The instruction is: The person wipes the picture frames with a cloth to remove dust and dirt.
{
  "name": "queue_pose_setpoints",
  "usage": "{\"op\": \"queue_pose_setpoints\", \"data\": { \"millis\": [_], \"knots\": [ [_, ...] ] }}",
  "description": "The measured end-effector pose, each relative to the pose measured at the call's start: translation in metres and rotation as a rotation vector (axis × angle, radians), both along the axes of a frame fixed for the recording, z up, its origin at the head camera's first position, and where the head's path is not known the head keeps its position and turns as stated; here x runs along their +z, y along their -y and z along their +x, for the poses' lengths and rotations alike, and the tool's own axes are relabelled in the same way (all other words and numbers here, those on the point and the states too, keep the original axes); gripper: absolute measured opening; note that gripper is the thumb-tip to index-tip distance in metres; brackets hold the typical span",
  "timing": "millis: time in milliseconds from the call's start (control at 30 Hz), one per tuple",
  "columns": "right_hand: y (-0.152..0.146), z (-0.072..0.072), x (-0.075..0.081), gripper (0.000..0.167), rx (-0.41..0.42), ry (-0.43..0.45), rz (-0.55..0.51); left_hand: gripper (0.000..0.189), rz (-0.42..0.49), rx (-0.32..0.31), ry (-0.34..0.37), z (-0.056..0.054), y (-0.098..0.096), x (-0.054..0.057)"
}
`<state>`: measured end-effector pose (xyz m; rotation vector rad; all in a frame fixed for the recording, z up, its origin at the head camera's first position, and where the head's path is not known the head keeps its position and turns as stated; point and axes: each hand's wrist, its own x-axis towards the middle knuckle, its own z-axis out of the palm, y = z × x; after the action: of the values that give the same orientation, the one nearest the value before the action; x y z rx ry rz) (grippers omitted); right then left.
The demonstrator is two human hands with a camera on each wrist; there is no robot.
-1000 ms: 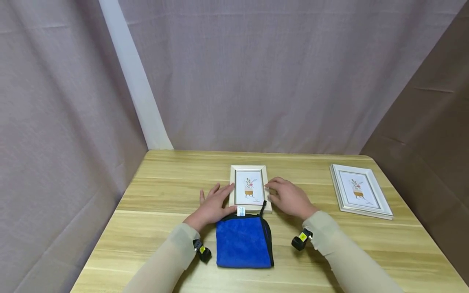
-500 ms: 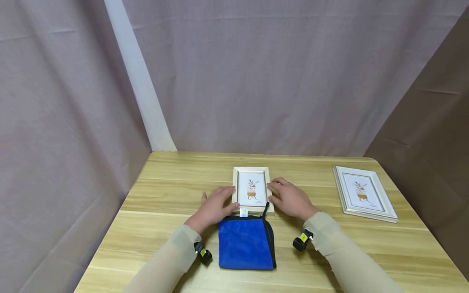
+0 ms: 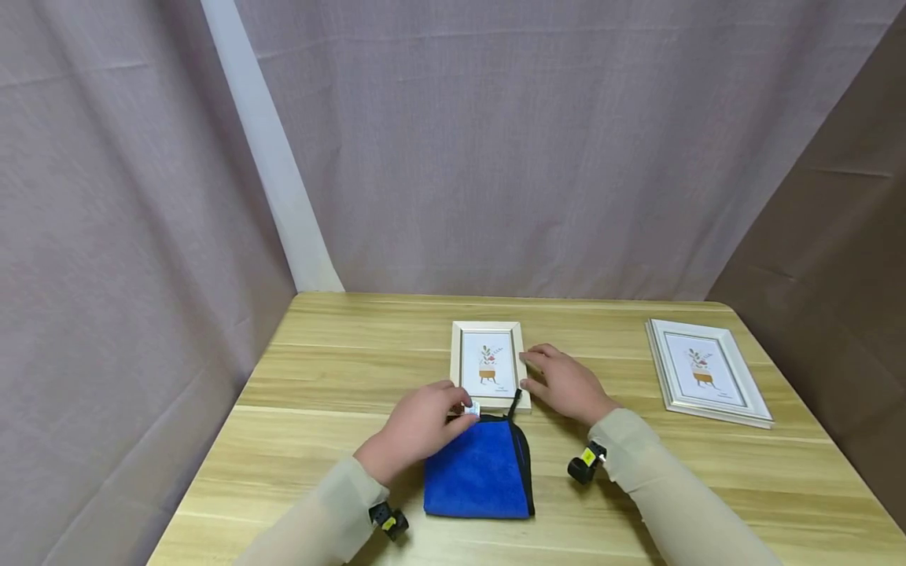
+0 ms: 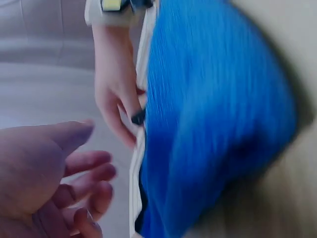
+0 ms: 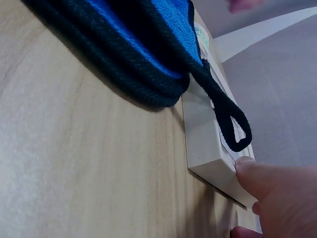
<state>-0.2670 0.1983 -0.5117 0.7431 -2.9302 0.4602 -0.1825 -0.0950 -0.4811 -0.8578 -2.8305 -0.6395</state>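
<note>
Picture frame [image 3: 488, 368] touches the relaxed right hand [image 3: 569, 391]; only the left wrist view shows the left hand [image 4: 45, 178] parted and empty.

1 folded, black-edged blue cloth [image 3: 479, 475], its loop [image 5: 223, 103] over 1 flat-lying cream picture frame [image 3: 488, 360]

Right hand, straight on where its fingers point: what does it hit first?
The picture frame left of it: the right hand points at that frame's right side, and in the right wrist view its thumb looks to be touching the edge. Other fingers' contact is unclear.
</note>
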Motion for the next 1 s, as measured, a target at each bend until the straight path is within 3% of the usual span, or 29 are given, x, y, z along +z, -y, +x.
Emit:
{"op": "queue_pose_setpoints", "data": {
  "millis": [200,333,567,700,1000],
  "knots": [
    [0.001,0.003,0.002,0.054,-0.022,0.042,0.014,0.035,-0.178,-0.031,0.021,0.023,-0.017,-0.003],
    [0.003,0.004,0.005,0.053,-0.022,0.062,0.009,0.048,-0.293,0.019,0.011,0.032,-0.032,-0.010],
    [0.009,0.003,0.010,0.051,-0.014,0.063,0.081,0.071,-0.425,0.108,-0.015,0.039,-0.055,-0.019],
    [0.010,0.002,0.012,0.049,-0.027,0.069,0.104,0.072,-0.450,0.103,-0.048,0.042,-0.063,-0.024],
    [0.014,0.002,0.013,0.051,-0.040,0.080,0.127,0.045,-0.384,0.037,-0.069,0.038,-0.066,-0.027]
  ]
}}
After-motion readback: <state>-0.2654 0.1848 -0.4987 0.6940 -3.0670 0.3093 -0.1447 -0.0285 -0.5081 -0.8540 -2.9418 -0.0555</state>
